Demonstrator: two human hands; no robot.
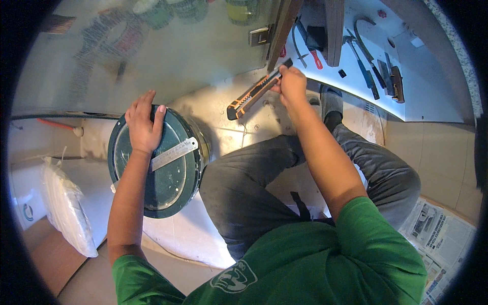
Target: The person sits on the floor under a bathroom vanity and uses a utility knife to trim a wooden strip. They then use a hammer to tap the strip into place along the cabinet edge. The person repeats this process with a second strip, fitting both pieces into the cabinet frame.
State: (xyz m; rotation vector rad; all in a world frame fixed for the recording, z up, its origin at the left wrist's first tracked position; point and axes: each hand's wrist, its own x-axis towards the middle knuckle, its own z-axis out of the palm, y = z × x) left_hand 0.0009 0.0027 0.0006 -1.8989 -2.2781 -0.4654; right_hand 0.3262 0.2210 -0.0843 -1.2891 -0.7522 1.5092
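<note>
My left hand (144, 127) rests on the far part of a round dark green lid (168, 188) with paint flecks, its fingers extended and apart. A metal ruler (175, 152) lies slantwise across this lid, partly hidden under my left forearm. In my right hand (291, 86) is a black and orange utility knife (251, 96), held up over the floor (231, 134) between the drum and my right foot. Whether its blade is out I cannot tell.
An open cabinet with a frosted door (188, 46) stands ahead. Its white shelf (351, 76) holds several tools, including a hammer (363, 68). A plastic-wrapped white bundle (63, 203) sits at left. My bent legs fill the lower middle; newspapers (437, 229) lie at right.
</note>
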